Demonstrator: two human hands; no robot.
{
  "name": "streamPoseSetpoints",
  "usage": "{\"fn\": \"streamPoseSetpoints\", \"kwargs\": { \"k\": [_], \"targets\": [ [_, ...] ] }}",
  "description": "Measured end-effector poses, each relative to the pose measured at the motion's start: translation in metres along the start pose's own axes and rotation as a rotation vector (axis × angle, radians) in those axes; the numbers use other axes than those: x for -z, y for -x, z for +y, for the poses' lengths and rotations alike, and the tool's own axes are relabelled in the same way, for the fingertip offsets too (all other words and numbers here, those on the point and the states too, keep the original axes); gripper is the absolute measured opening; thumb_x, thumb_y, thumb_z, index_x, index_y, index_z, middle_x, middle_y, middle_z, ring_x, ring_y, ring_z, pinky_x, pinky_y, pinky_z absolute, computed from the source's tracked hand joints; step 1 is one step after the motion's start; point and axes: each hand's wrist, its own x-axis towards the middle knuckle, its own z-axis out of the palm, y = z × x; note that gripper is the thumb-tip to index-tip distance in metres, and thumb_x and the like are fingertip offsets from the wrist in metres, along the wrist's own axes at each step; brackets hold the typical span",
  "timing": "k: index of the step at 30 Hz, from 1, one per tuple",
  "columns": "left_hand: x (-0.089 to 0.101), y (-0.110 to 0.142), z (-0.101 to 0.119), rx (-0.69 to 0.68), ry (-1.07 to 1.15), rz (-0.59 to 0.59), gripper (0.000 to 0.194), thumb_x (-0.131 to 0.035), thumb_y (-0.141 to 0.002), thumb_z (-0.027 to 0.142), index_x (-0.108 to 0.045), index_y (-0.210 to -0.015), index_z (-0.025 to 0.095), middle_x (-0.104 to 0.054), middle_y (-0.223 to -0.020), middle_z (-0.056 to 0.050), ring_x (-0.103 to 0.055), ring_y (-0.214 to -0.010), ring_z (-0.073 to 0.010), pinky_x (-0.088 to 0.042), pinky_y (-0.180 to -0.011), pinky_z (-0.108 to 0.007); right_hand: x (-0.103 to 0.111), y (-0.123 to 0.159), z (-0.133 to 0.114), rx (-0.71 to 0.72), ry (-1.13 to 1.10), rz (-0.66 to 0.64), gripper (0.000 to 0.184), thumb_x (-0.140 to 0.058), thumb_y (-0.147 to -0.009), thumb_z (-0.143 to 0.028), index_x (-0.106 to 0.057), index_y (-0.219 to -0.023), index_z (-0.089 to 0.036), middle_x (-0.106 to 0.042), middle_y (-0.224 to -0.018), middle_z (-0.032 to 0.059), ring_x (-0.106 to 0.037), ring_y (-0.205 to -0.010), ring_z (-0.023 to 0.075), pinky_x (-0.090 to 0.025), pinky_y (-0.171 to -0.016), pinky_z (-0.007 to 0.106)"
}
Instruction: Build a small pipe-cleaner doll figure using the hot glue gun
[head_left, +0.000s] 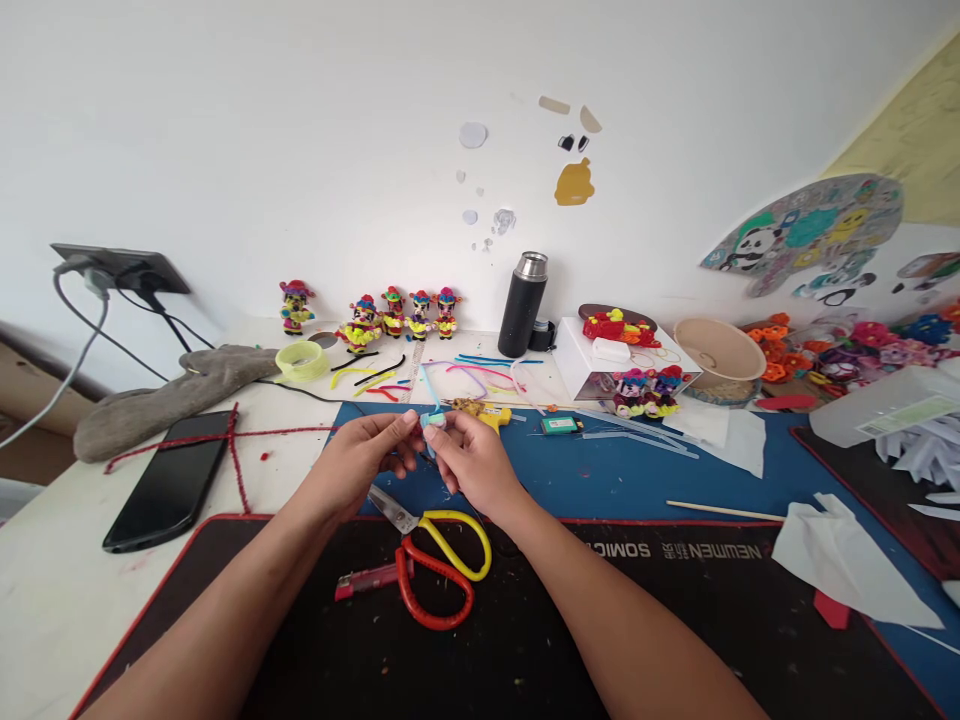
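Between my two hands, above the mat, is a light blue pipe cleaner [433, 418], partly coiled, with a straight end sticking up. My left hand [382, 440] has its thumb and forefinger closed at the coil's left side. My right hand [469, 455] pinches the coil from the right, its thumb in front. Fingers hide part of the coil. Below my hands lie scissors [442, 565] with one yellow and one red handle, their blades pointing up-left. Beside them rests a pink lighter-like object [371, 578]. Just behind my right hand is a yellow glue gun [495, 415].
Loose pipe cleaners [375, 375] and several small figures [361, 325] stand along the wall. A black thermos [523, 305] stands beside a white box [581, 365]. At left lie a phone [169, 485] and red pipe cleaners [238, 470]. Glue sticks [645, 440] and tissue [847, 555] lie right.
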Motion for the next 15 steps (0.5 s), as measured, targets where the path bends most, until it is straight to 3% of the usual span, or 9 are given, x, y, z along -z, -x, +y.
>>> {"fn": "streamPoseSetpoints", "kwargs": {
  "k": [15],
  "targets": [
    [-0.0001,0.002,0.0026,-0.089,-0.152,0.014,0.053,-0.078,-0.08,0.072,-0.078,-0.074,0.019,-0.069,-0.067,-0.005,-0.062,-0.061,-0.0193,-0.049,-0.054,-0.028,-0.0008,-0.0007,0.0025,-0.007,-0.005,-0.001,0.037,-0.067,-0.092,-0.057,-0.056,-0.091,-0.022,-0.054,-0.054,-0.0095,-0.044,-0.036,0.0088,-0.034,-0.038,0.023]
  ]
}}
